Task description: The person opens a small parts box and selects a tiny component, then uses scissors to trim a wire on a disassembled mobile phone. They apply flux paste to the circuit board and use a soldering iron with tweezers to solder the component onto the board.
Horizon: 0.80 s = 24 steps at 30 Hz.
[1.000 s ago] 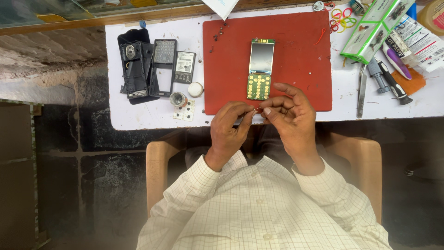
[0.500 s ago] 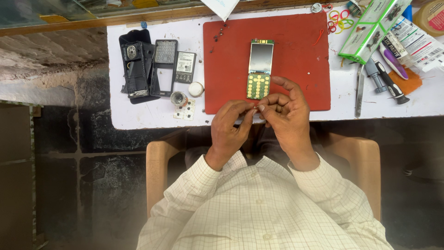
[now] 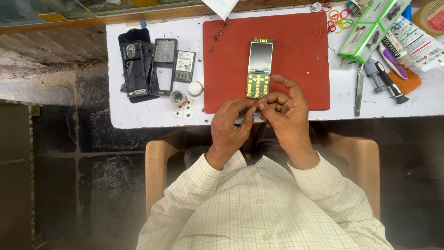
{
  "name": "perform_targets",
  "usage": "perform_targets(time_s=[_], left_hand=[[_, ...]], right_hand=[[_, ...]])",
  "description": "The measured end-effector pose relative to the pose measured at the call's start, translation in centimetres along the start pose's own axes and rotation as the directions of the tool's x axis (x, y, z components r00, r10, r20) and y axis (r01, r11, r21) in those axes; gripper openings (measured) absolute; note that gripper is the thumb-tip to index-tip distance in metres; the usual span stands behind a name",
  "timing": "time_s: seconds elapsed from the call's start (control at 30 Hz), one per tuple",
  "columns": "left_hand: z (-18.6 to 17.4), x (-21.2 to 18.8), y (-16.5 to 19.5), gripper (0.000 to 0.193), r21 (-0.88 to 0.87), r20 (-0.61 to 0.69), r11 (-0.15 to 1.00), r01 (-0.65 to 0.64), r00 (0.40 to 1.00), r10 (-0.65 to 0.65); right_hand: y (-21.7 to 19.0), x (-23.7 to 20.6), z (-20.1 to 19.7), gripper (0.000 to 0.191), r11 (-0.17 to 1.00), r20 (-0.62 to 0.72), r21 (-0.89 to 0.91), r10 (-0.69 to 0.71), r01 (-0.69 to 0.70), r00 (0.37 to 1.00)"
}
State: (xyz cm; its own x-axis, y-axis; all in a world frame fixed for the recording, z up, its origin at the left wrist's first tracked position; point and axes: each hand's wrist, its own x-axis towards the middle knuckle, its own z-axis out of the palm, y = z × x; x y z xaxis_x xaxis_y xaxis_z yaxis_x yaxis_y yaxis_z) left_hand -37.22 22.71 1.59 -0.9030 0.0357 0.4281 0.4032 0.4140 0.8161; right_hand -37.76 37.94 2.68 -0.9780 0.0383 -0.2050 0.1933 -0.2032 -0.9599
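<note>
Head view, only camera. Both hands are held together just off the near edge of the table, below the near edge of the red mat [image 3: 296, 28]. Left hand [image 3: 230, 127]: thumb and forefinger pinched nearly shut. Right hand [image 3: 286, 109]: thumb and forefinger likewise pinched, other fingers curled, forefinger arched up over the mat's near edge. The two pinches meet on a tiny pale part [image 3: 255, 108]; too small to tell what it is, or which hand carries its weight.

Change against the two earlier pictures: the hands sit in much the same place, the pinch a little tighter and the fingertips closer together; nothing on the table has shifted. Judged from this, fine work on the small part is under way in the fingers and not yet brought back to the mat.

The phone board [image 3: 259, 68], with screen above and gold keypad contacts below, lies on the mat near its near edge, just beyond the right fingers, not touched. Toward the left edge of the table: black phone shell [image 3: 134, 65], keypad frame [image 3: 164, 65], battery [image 3: 185, 66]. Toward the right edge: tweezers [image 3: 359, 90] and screwdrivers [image 3: 386, 78].
</note>
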Motion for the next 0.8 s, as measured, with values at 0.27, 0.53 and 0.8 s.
perform_targets(time_s=[0.27,0.53,0.8], left_hand=[[-0.2,0.0,-0.2,0.01,-0.014,0.018,1.0,-0.003,1.0,0.004],[-0.1,-0.1,-0.6,0.009,0.002,0.031,1.0,0.002,1.0,-0.002],[-0.5,-0.1,0.1,0.009,0.018,0.027,1.0,-0.002,1.0,0.002]], right_hand=[[0.0,0.0,0.1,0.058,1.0,0.016,0.002,-0.002,0.002,1.0],[0.1,0.0,-0.2,0.053,1.0,0.02,0.011,0.001,-0.001,1.0],[0.4,-0.7,-2.0,0.043,0.997,-0.042,0.047,-0.067,0.069,0.997]])
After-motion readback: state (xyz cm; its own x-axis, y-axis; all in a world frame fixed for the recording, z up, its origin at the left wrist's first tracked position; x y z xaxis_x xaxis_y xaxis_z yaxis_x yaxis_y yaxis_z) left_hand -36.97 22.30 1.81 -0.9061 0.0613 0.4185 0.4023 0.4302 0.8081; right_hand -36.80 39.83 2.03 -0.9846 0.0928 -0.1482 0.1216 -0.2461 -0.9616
